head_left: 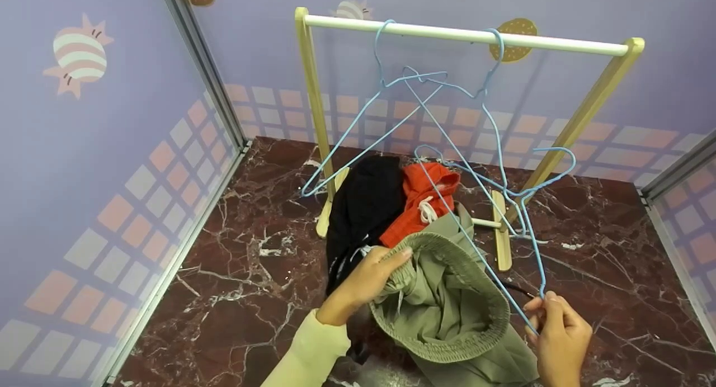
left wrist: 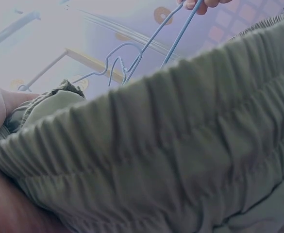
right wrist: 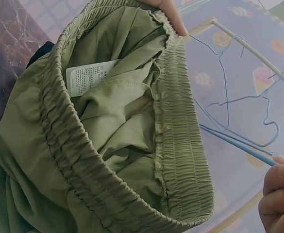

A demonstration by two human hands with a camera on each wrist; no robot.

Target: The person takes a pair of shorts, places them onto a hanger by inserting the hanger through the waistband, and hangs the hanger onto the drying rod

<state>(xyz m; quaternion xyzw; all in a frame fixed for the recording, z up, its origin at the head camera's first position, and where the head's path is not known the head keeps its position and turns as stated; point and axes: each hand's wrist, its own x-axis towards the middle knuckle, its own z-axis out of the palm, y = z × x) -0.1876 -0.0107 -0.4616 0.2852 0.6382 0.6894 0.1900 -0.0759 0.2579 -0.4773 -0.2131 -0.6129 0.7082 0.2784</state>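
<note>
My left hand (head_left: 363, 283) grips the gathered elastic waistband of a pair of olive green pants (head_left: 447, 303), thumb on the rim, the opening facing up. In the right wrist view, a white care label (right wrist: 91, 77) shows inside the waistband. To the right of the pants, my right hand (head_left: 562, 334) pinches one corner of a blue wire hanger (head_left: 535, 247). Its hook points up and away, and its long bar slants in front of the pants. The waistband (left wrist: 146, 141) fills most of the left wrist view, hiding much of the left hand.
A wooden clothes rack (head_left: 464, 34) stands behind, with two blue hangers (head_left: 358, 118) hooked on its white rail. Black clothing (head_left: 366, 199) and an orange garment with a white drawstring (head_left: 419, 188) lie on the dark red marbled floor (head_left: 240, 275). Patterned walls (head_left: 78, 152) close in the sides.
</note>
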